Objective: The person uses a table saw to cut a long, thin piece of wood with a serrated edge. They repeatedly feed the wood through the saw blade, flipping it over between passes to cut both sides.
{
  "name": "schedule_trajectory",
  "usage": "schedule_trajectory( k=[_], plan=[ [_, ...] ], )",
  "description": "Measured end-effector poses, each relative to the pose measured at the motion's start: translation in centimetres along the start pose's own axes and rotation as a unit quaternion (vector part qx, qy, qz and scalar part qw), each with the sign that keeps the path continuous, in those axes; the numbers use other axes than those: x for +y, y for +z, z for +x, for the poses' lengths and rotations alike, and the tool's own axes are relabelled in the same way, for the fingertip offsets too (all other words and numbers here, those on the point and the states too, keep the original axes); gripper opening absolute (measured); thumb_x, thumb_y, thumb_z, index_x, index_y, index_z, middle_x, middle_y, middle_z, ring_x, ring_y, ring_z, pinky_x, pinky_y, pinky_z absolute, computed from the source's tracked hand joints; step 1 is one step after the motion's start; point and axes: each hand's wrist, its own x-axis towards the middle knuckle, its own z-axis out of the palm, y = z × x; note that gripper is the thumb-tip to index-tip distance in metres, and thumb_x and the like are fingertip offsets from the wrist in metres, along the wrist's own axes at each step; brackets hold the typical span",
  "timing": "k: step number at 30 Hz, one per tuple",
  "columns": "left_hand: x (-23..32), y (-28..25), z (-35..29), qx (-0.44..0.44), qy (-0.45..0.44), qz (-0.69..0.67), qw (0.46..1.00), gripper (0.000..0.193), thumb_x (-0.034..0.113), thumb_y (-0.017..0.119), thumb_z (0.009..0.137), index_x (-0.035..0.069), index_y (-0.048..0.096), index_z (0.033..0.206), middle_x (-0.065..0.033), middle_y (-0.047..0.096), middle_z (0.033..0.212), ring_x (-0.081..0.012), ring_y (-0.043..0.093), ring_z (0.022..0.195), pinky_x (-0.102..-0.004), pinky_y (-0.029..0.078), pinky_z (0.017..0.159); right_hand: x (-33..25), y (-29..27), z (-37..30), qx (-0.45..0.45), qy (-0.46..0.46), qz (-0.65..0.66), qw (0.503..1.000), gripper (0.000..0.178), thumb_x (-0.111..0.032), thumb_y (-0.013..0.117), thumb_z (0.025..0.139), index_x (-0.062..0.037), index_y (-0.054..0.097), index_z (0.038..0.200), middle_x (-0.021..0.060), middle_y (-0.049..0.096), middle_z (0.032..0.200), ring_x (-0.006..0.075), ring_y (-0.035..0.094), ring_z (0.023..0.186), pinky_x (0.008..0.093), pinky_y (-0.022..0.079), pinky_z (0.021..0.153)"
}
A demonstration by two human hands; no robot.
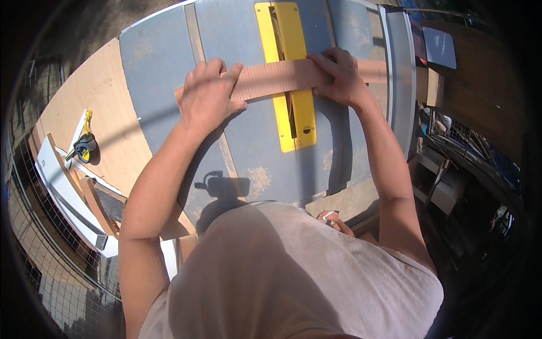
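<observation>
A flat reddish wooden board (274, 80) with fine lines across its face lies crosswise on the grey saw table (248, 141). It spans the long yellow insert plate (300, 121), whose dark slot runs beneath it; the blade cannot be made out clearly. Near the board's left end, my left hand (209, 93) grips it, thumb on the near edge and fingers over the far one. Just right of the yellow plate, my right hand (341, 78) grips the board too, thumb and fingers on its edges. Its right end reaches toward the metal fence (399, 73).
A pale plywood panel (93, 101) adjoins the table's left side, with a black-and-yellow tape measure (86, 148) on it. White strips and wood offcuts lie nearby. At the right, beyond the fence, are a dark wooden panel (485, 85) and piled scraps. Wire mesh (53, 231) stands at the left.
</observation>
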Motion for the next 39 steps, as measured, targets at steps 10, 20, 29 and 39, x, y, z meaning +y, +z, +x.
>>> schedule_trajectory(
  k=[10, 20, 29, 39],
  plan=[
    [-0.4, -1.1, 1.2, 0.018, 0.002, -0.036, 0.999, 0.079, 0.038, 0.095, 0.064, 0.019, 0.069, 0.135, -0.0058, 0.06, 0.115, -0.0253, 0.057, 0.11, -0.0398, 0.049, 0.095, 1.2, -0.7, 1.6, 0.001, -0.027, 0.019, 0.999, 0.088, -0.02, 0.094, 0.063, -0.024, 0.063, 0.146, 0.012, 0.053, 0.142, 0.0356, 0.047, 0.135, 0.0451, 0.043, 0.117],
    [-1.4, -2.1, 3.9, 0.027, -0.011, -0.012, 1.0, 0.079, 0.042, 0.095, 0.067, 0.023, 0.068, 0.138, -0.0041, 0.062, 0.117, -0.0236, 0.058, 0.11, -0.0383, 0.05, 0.096, 1.8, -1.6, 4.3, 0.049, -0.054, -0.016, 0.997, 0.084, -0.021, 0.092, 0.067, -0.0234, 0.063, 0.146, 0.0118, 0.055, 0.141, 0.0361, 0.049, 0.134, 0.0443, 0.044, 0.116],
    [-2.1, -4.5, 6.1, 0.04, -0.004, 0.007, 0.999, 0.077, 0.05, 0.089, 0.073, 0.021, 0.067, 0.14, -0.007, 0.066, 0.129, -0.0265, 0.059, 0.123, -0.0405, 0.051, 0.106, 2.6, -5.3, 6.5, 0.032, -0.099, 0.0, 0.995, 0.08, -0.022, 0.087, 0.075, -0.0211, 0.059, 0.15, 0.0131, 0.055, 0.142, 0.0336, 0.051, 0.135, 0.0421, 0.045, 0.116],
    [1.1, -10.1, 4.3, -0.218, -0.044, -0.298, 0.928, 0.074, 0.046, 0.084, 0.08, 0.005, 0.068, 0.14, -0.0148, 0.071, 0.129, -0.0277, 0.069, 0.111, -0.038, 0.052, 0.101, 2.5, -13.0, 1.3, -0.185, 0.024, 0.16, 0.969, 0.065, -0.017, 0.076, 0.077, -0.0051, 0.068, 0.141, 0.014, 0.073, 0.122, 0.0229, 0.068, 0.105, 0.0324, 0.051, 0.1]
  ],
)
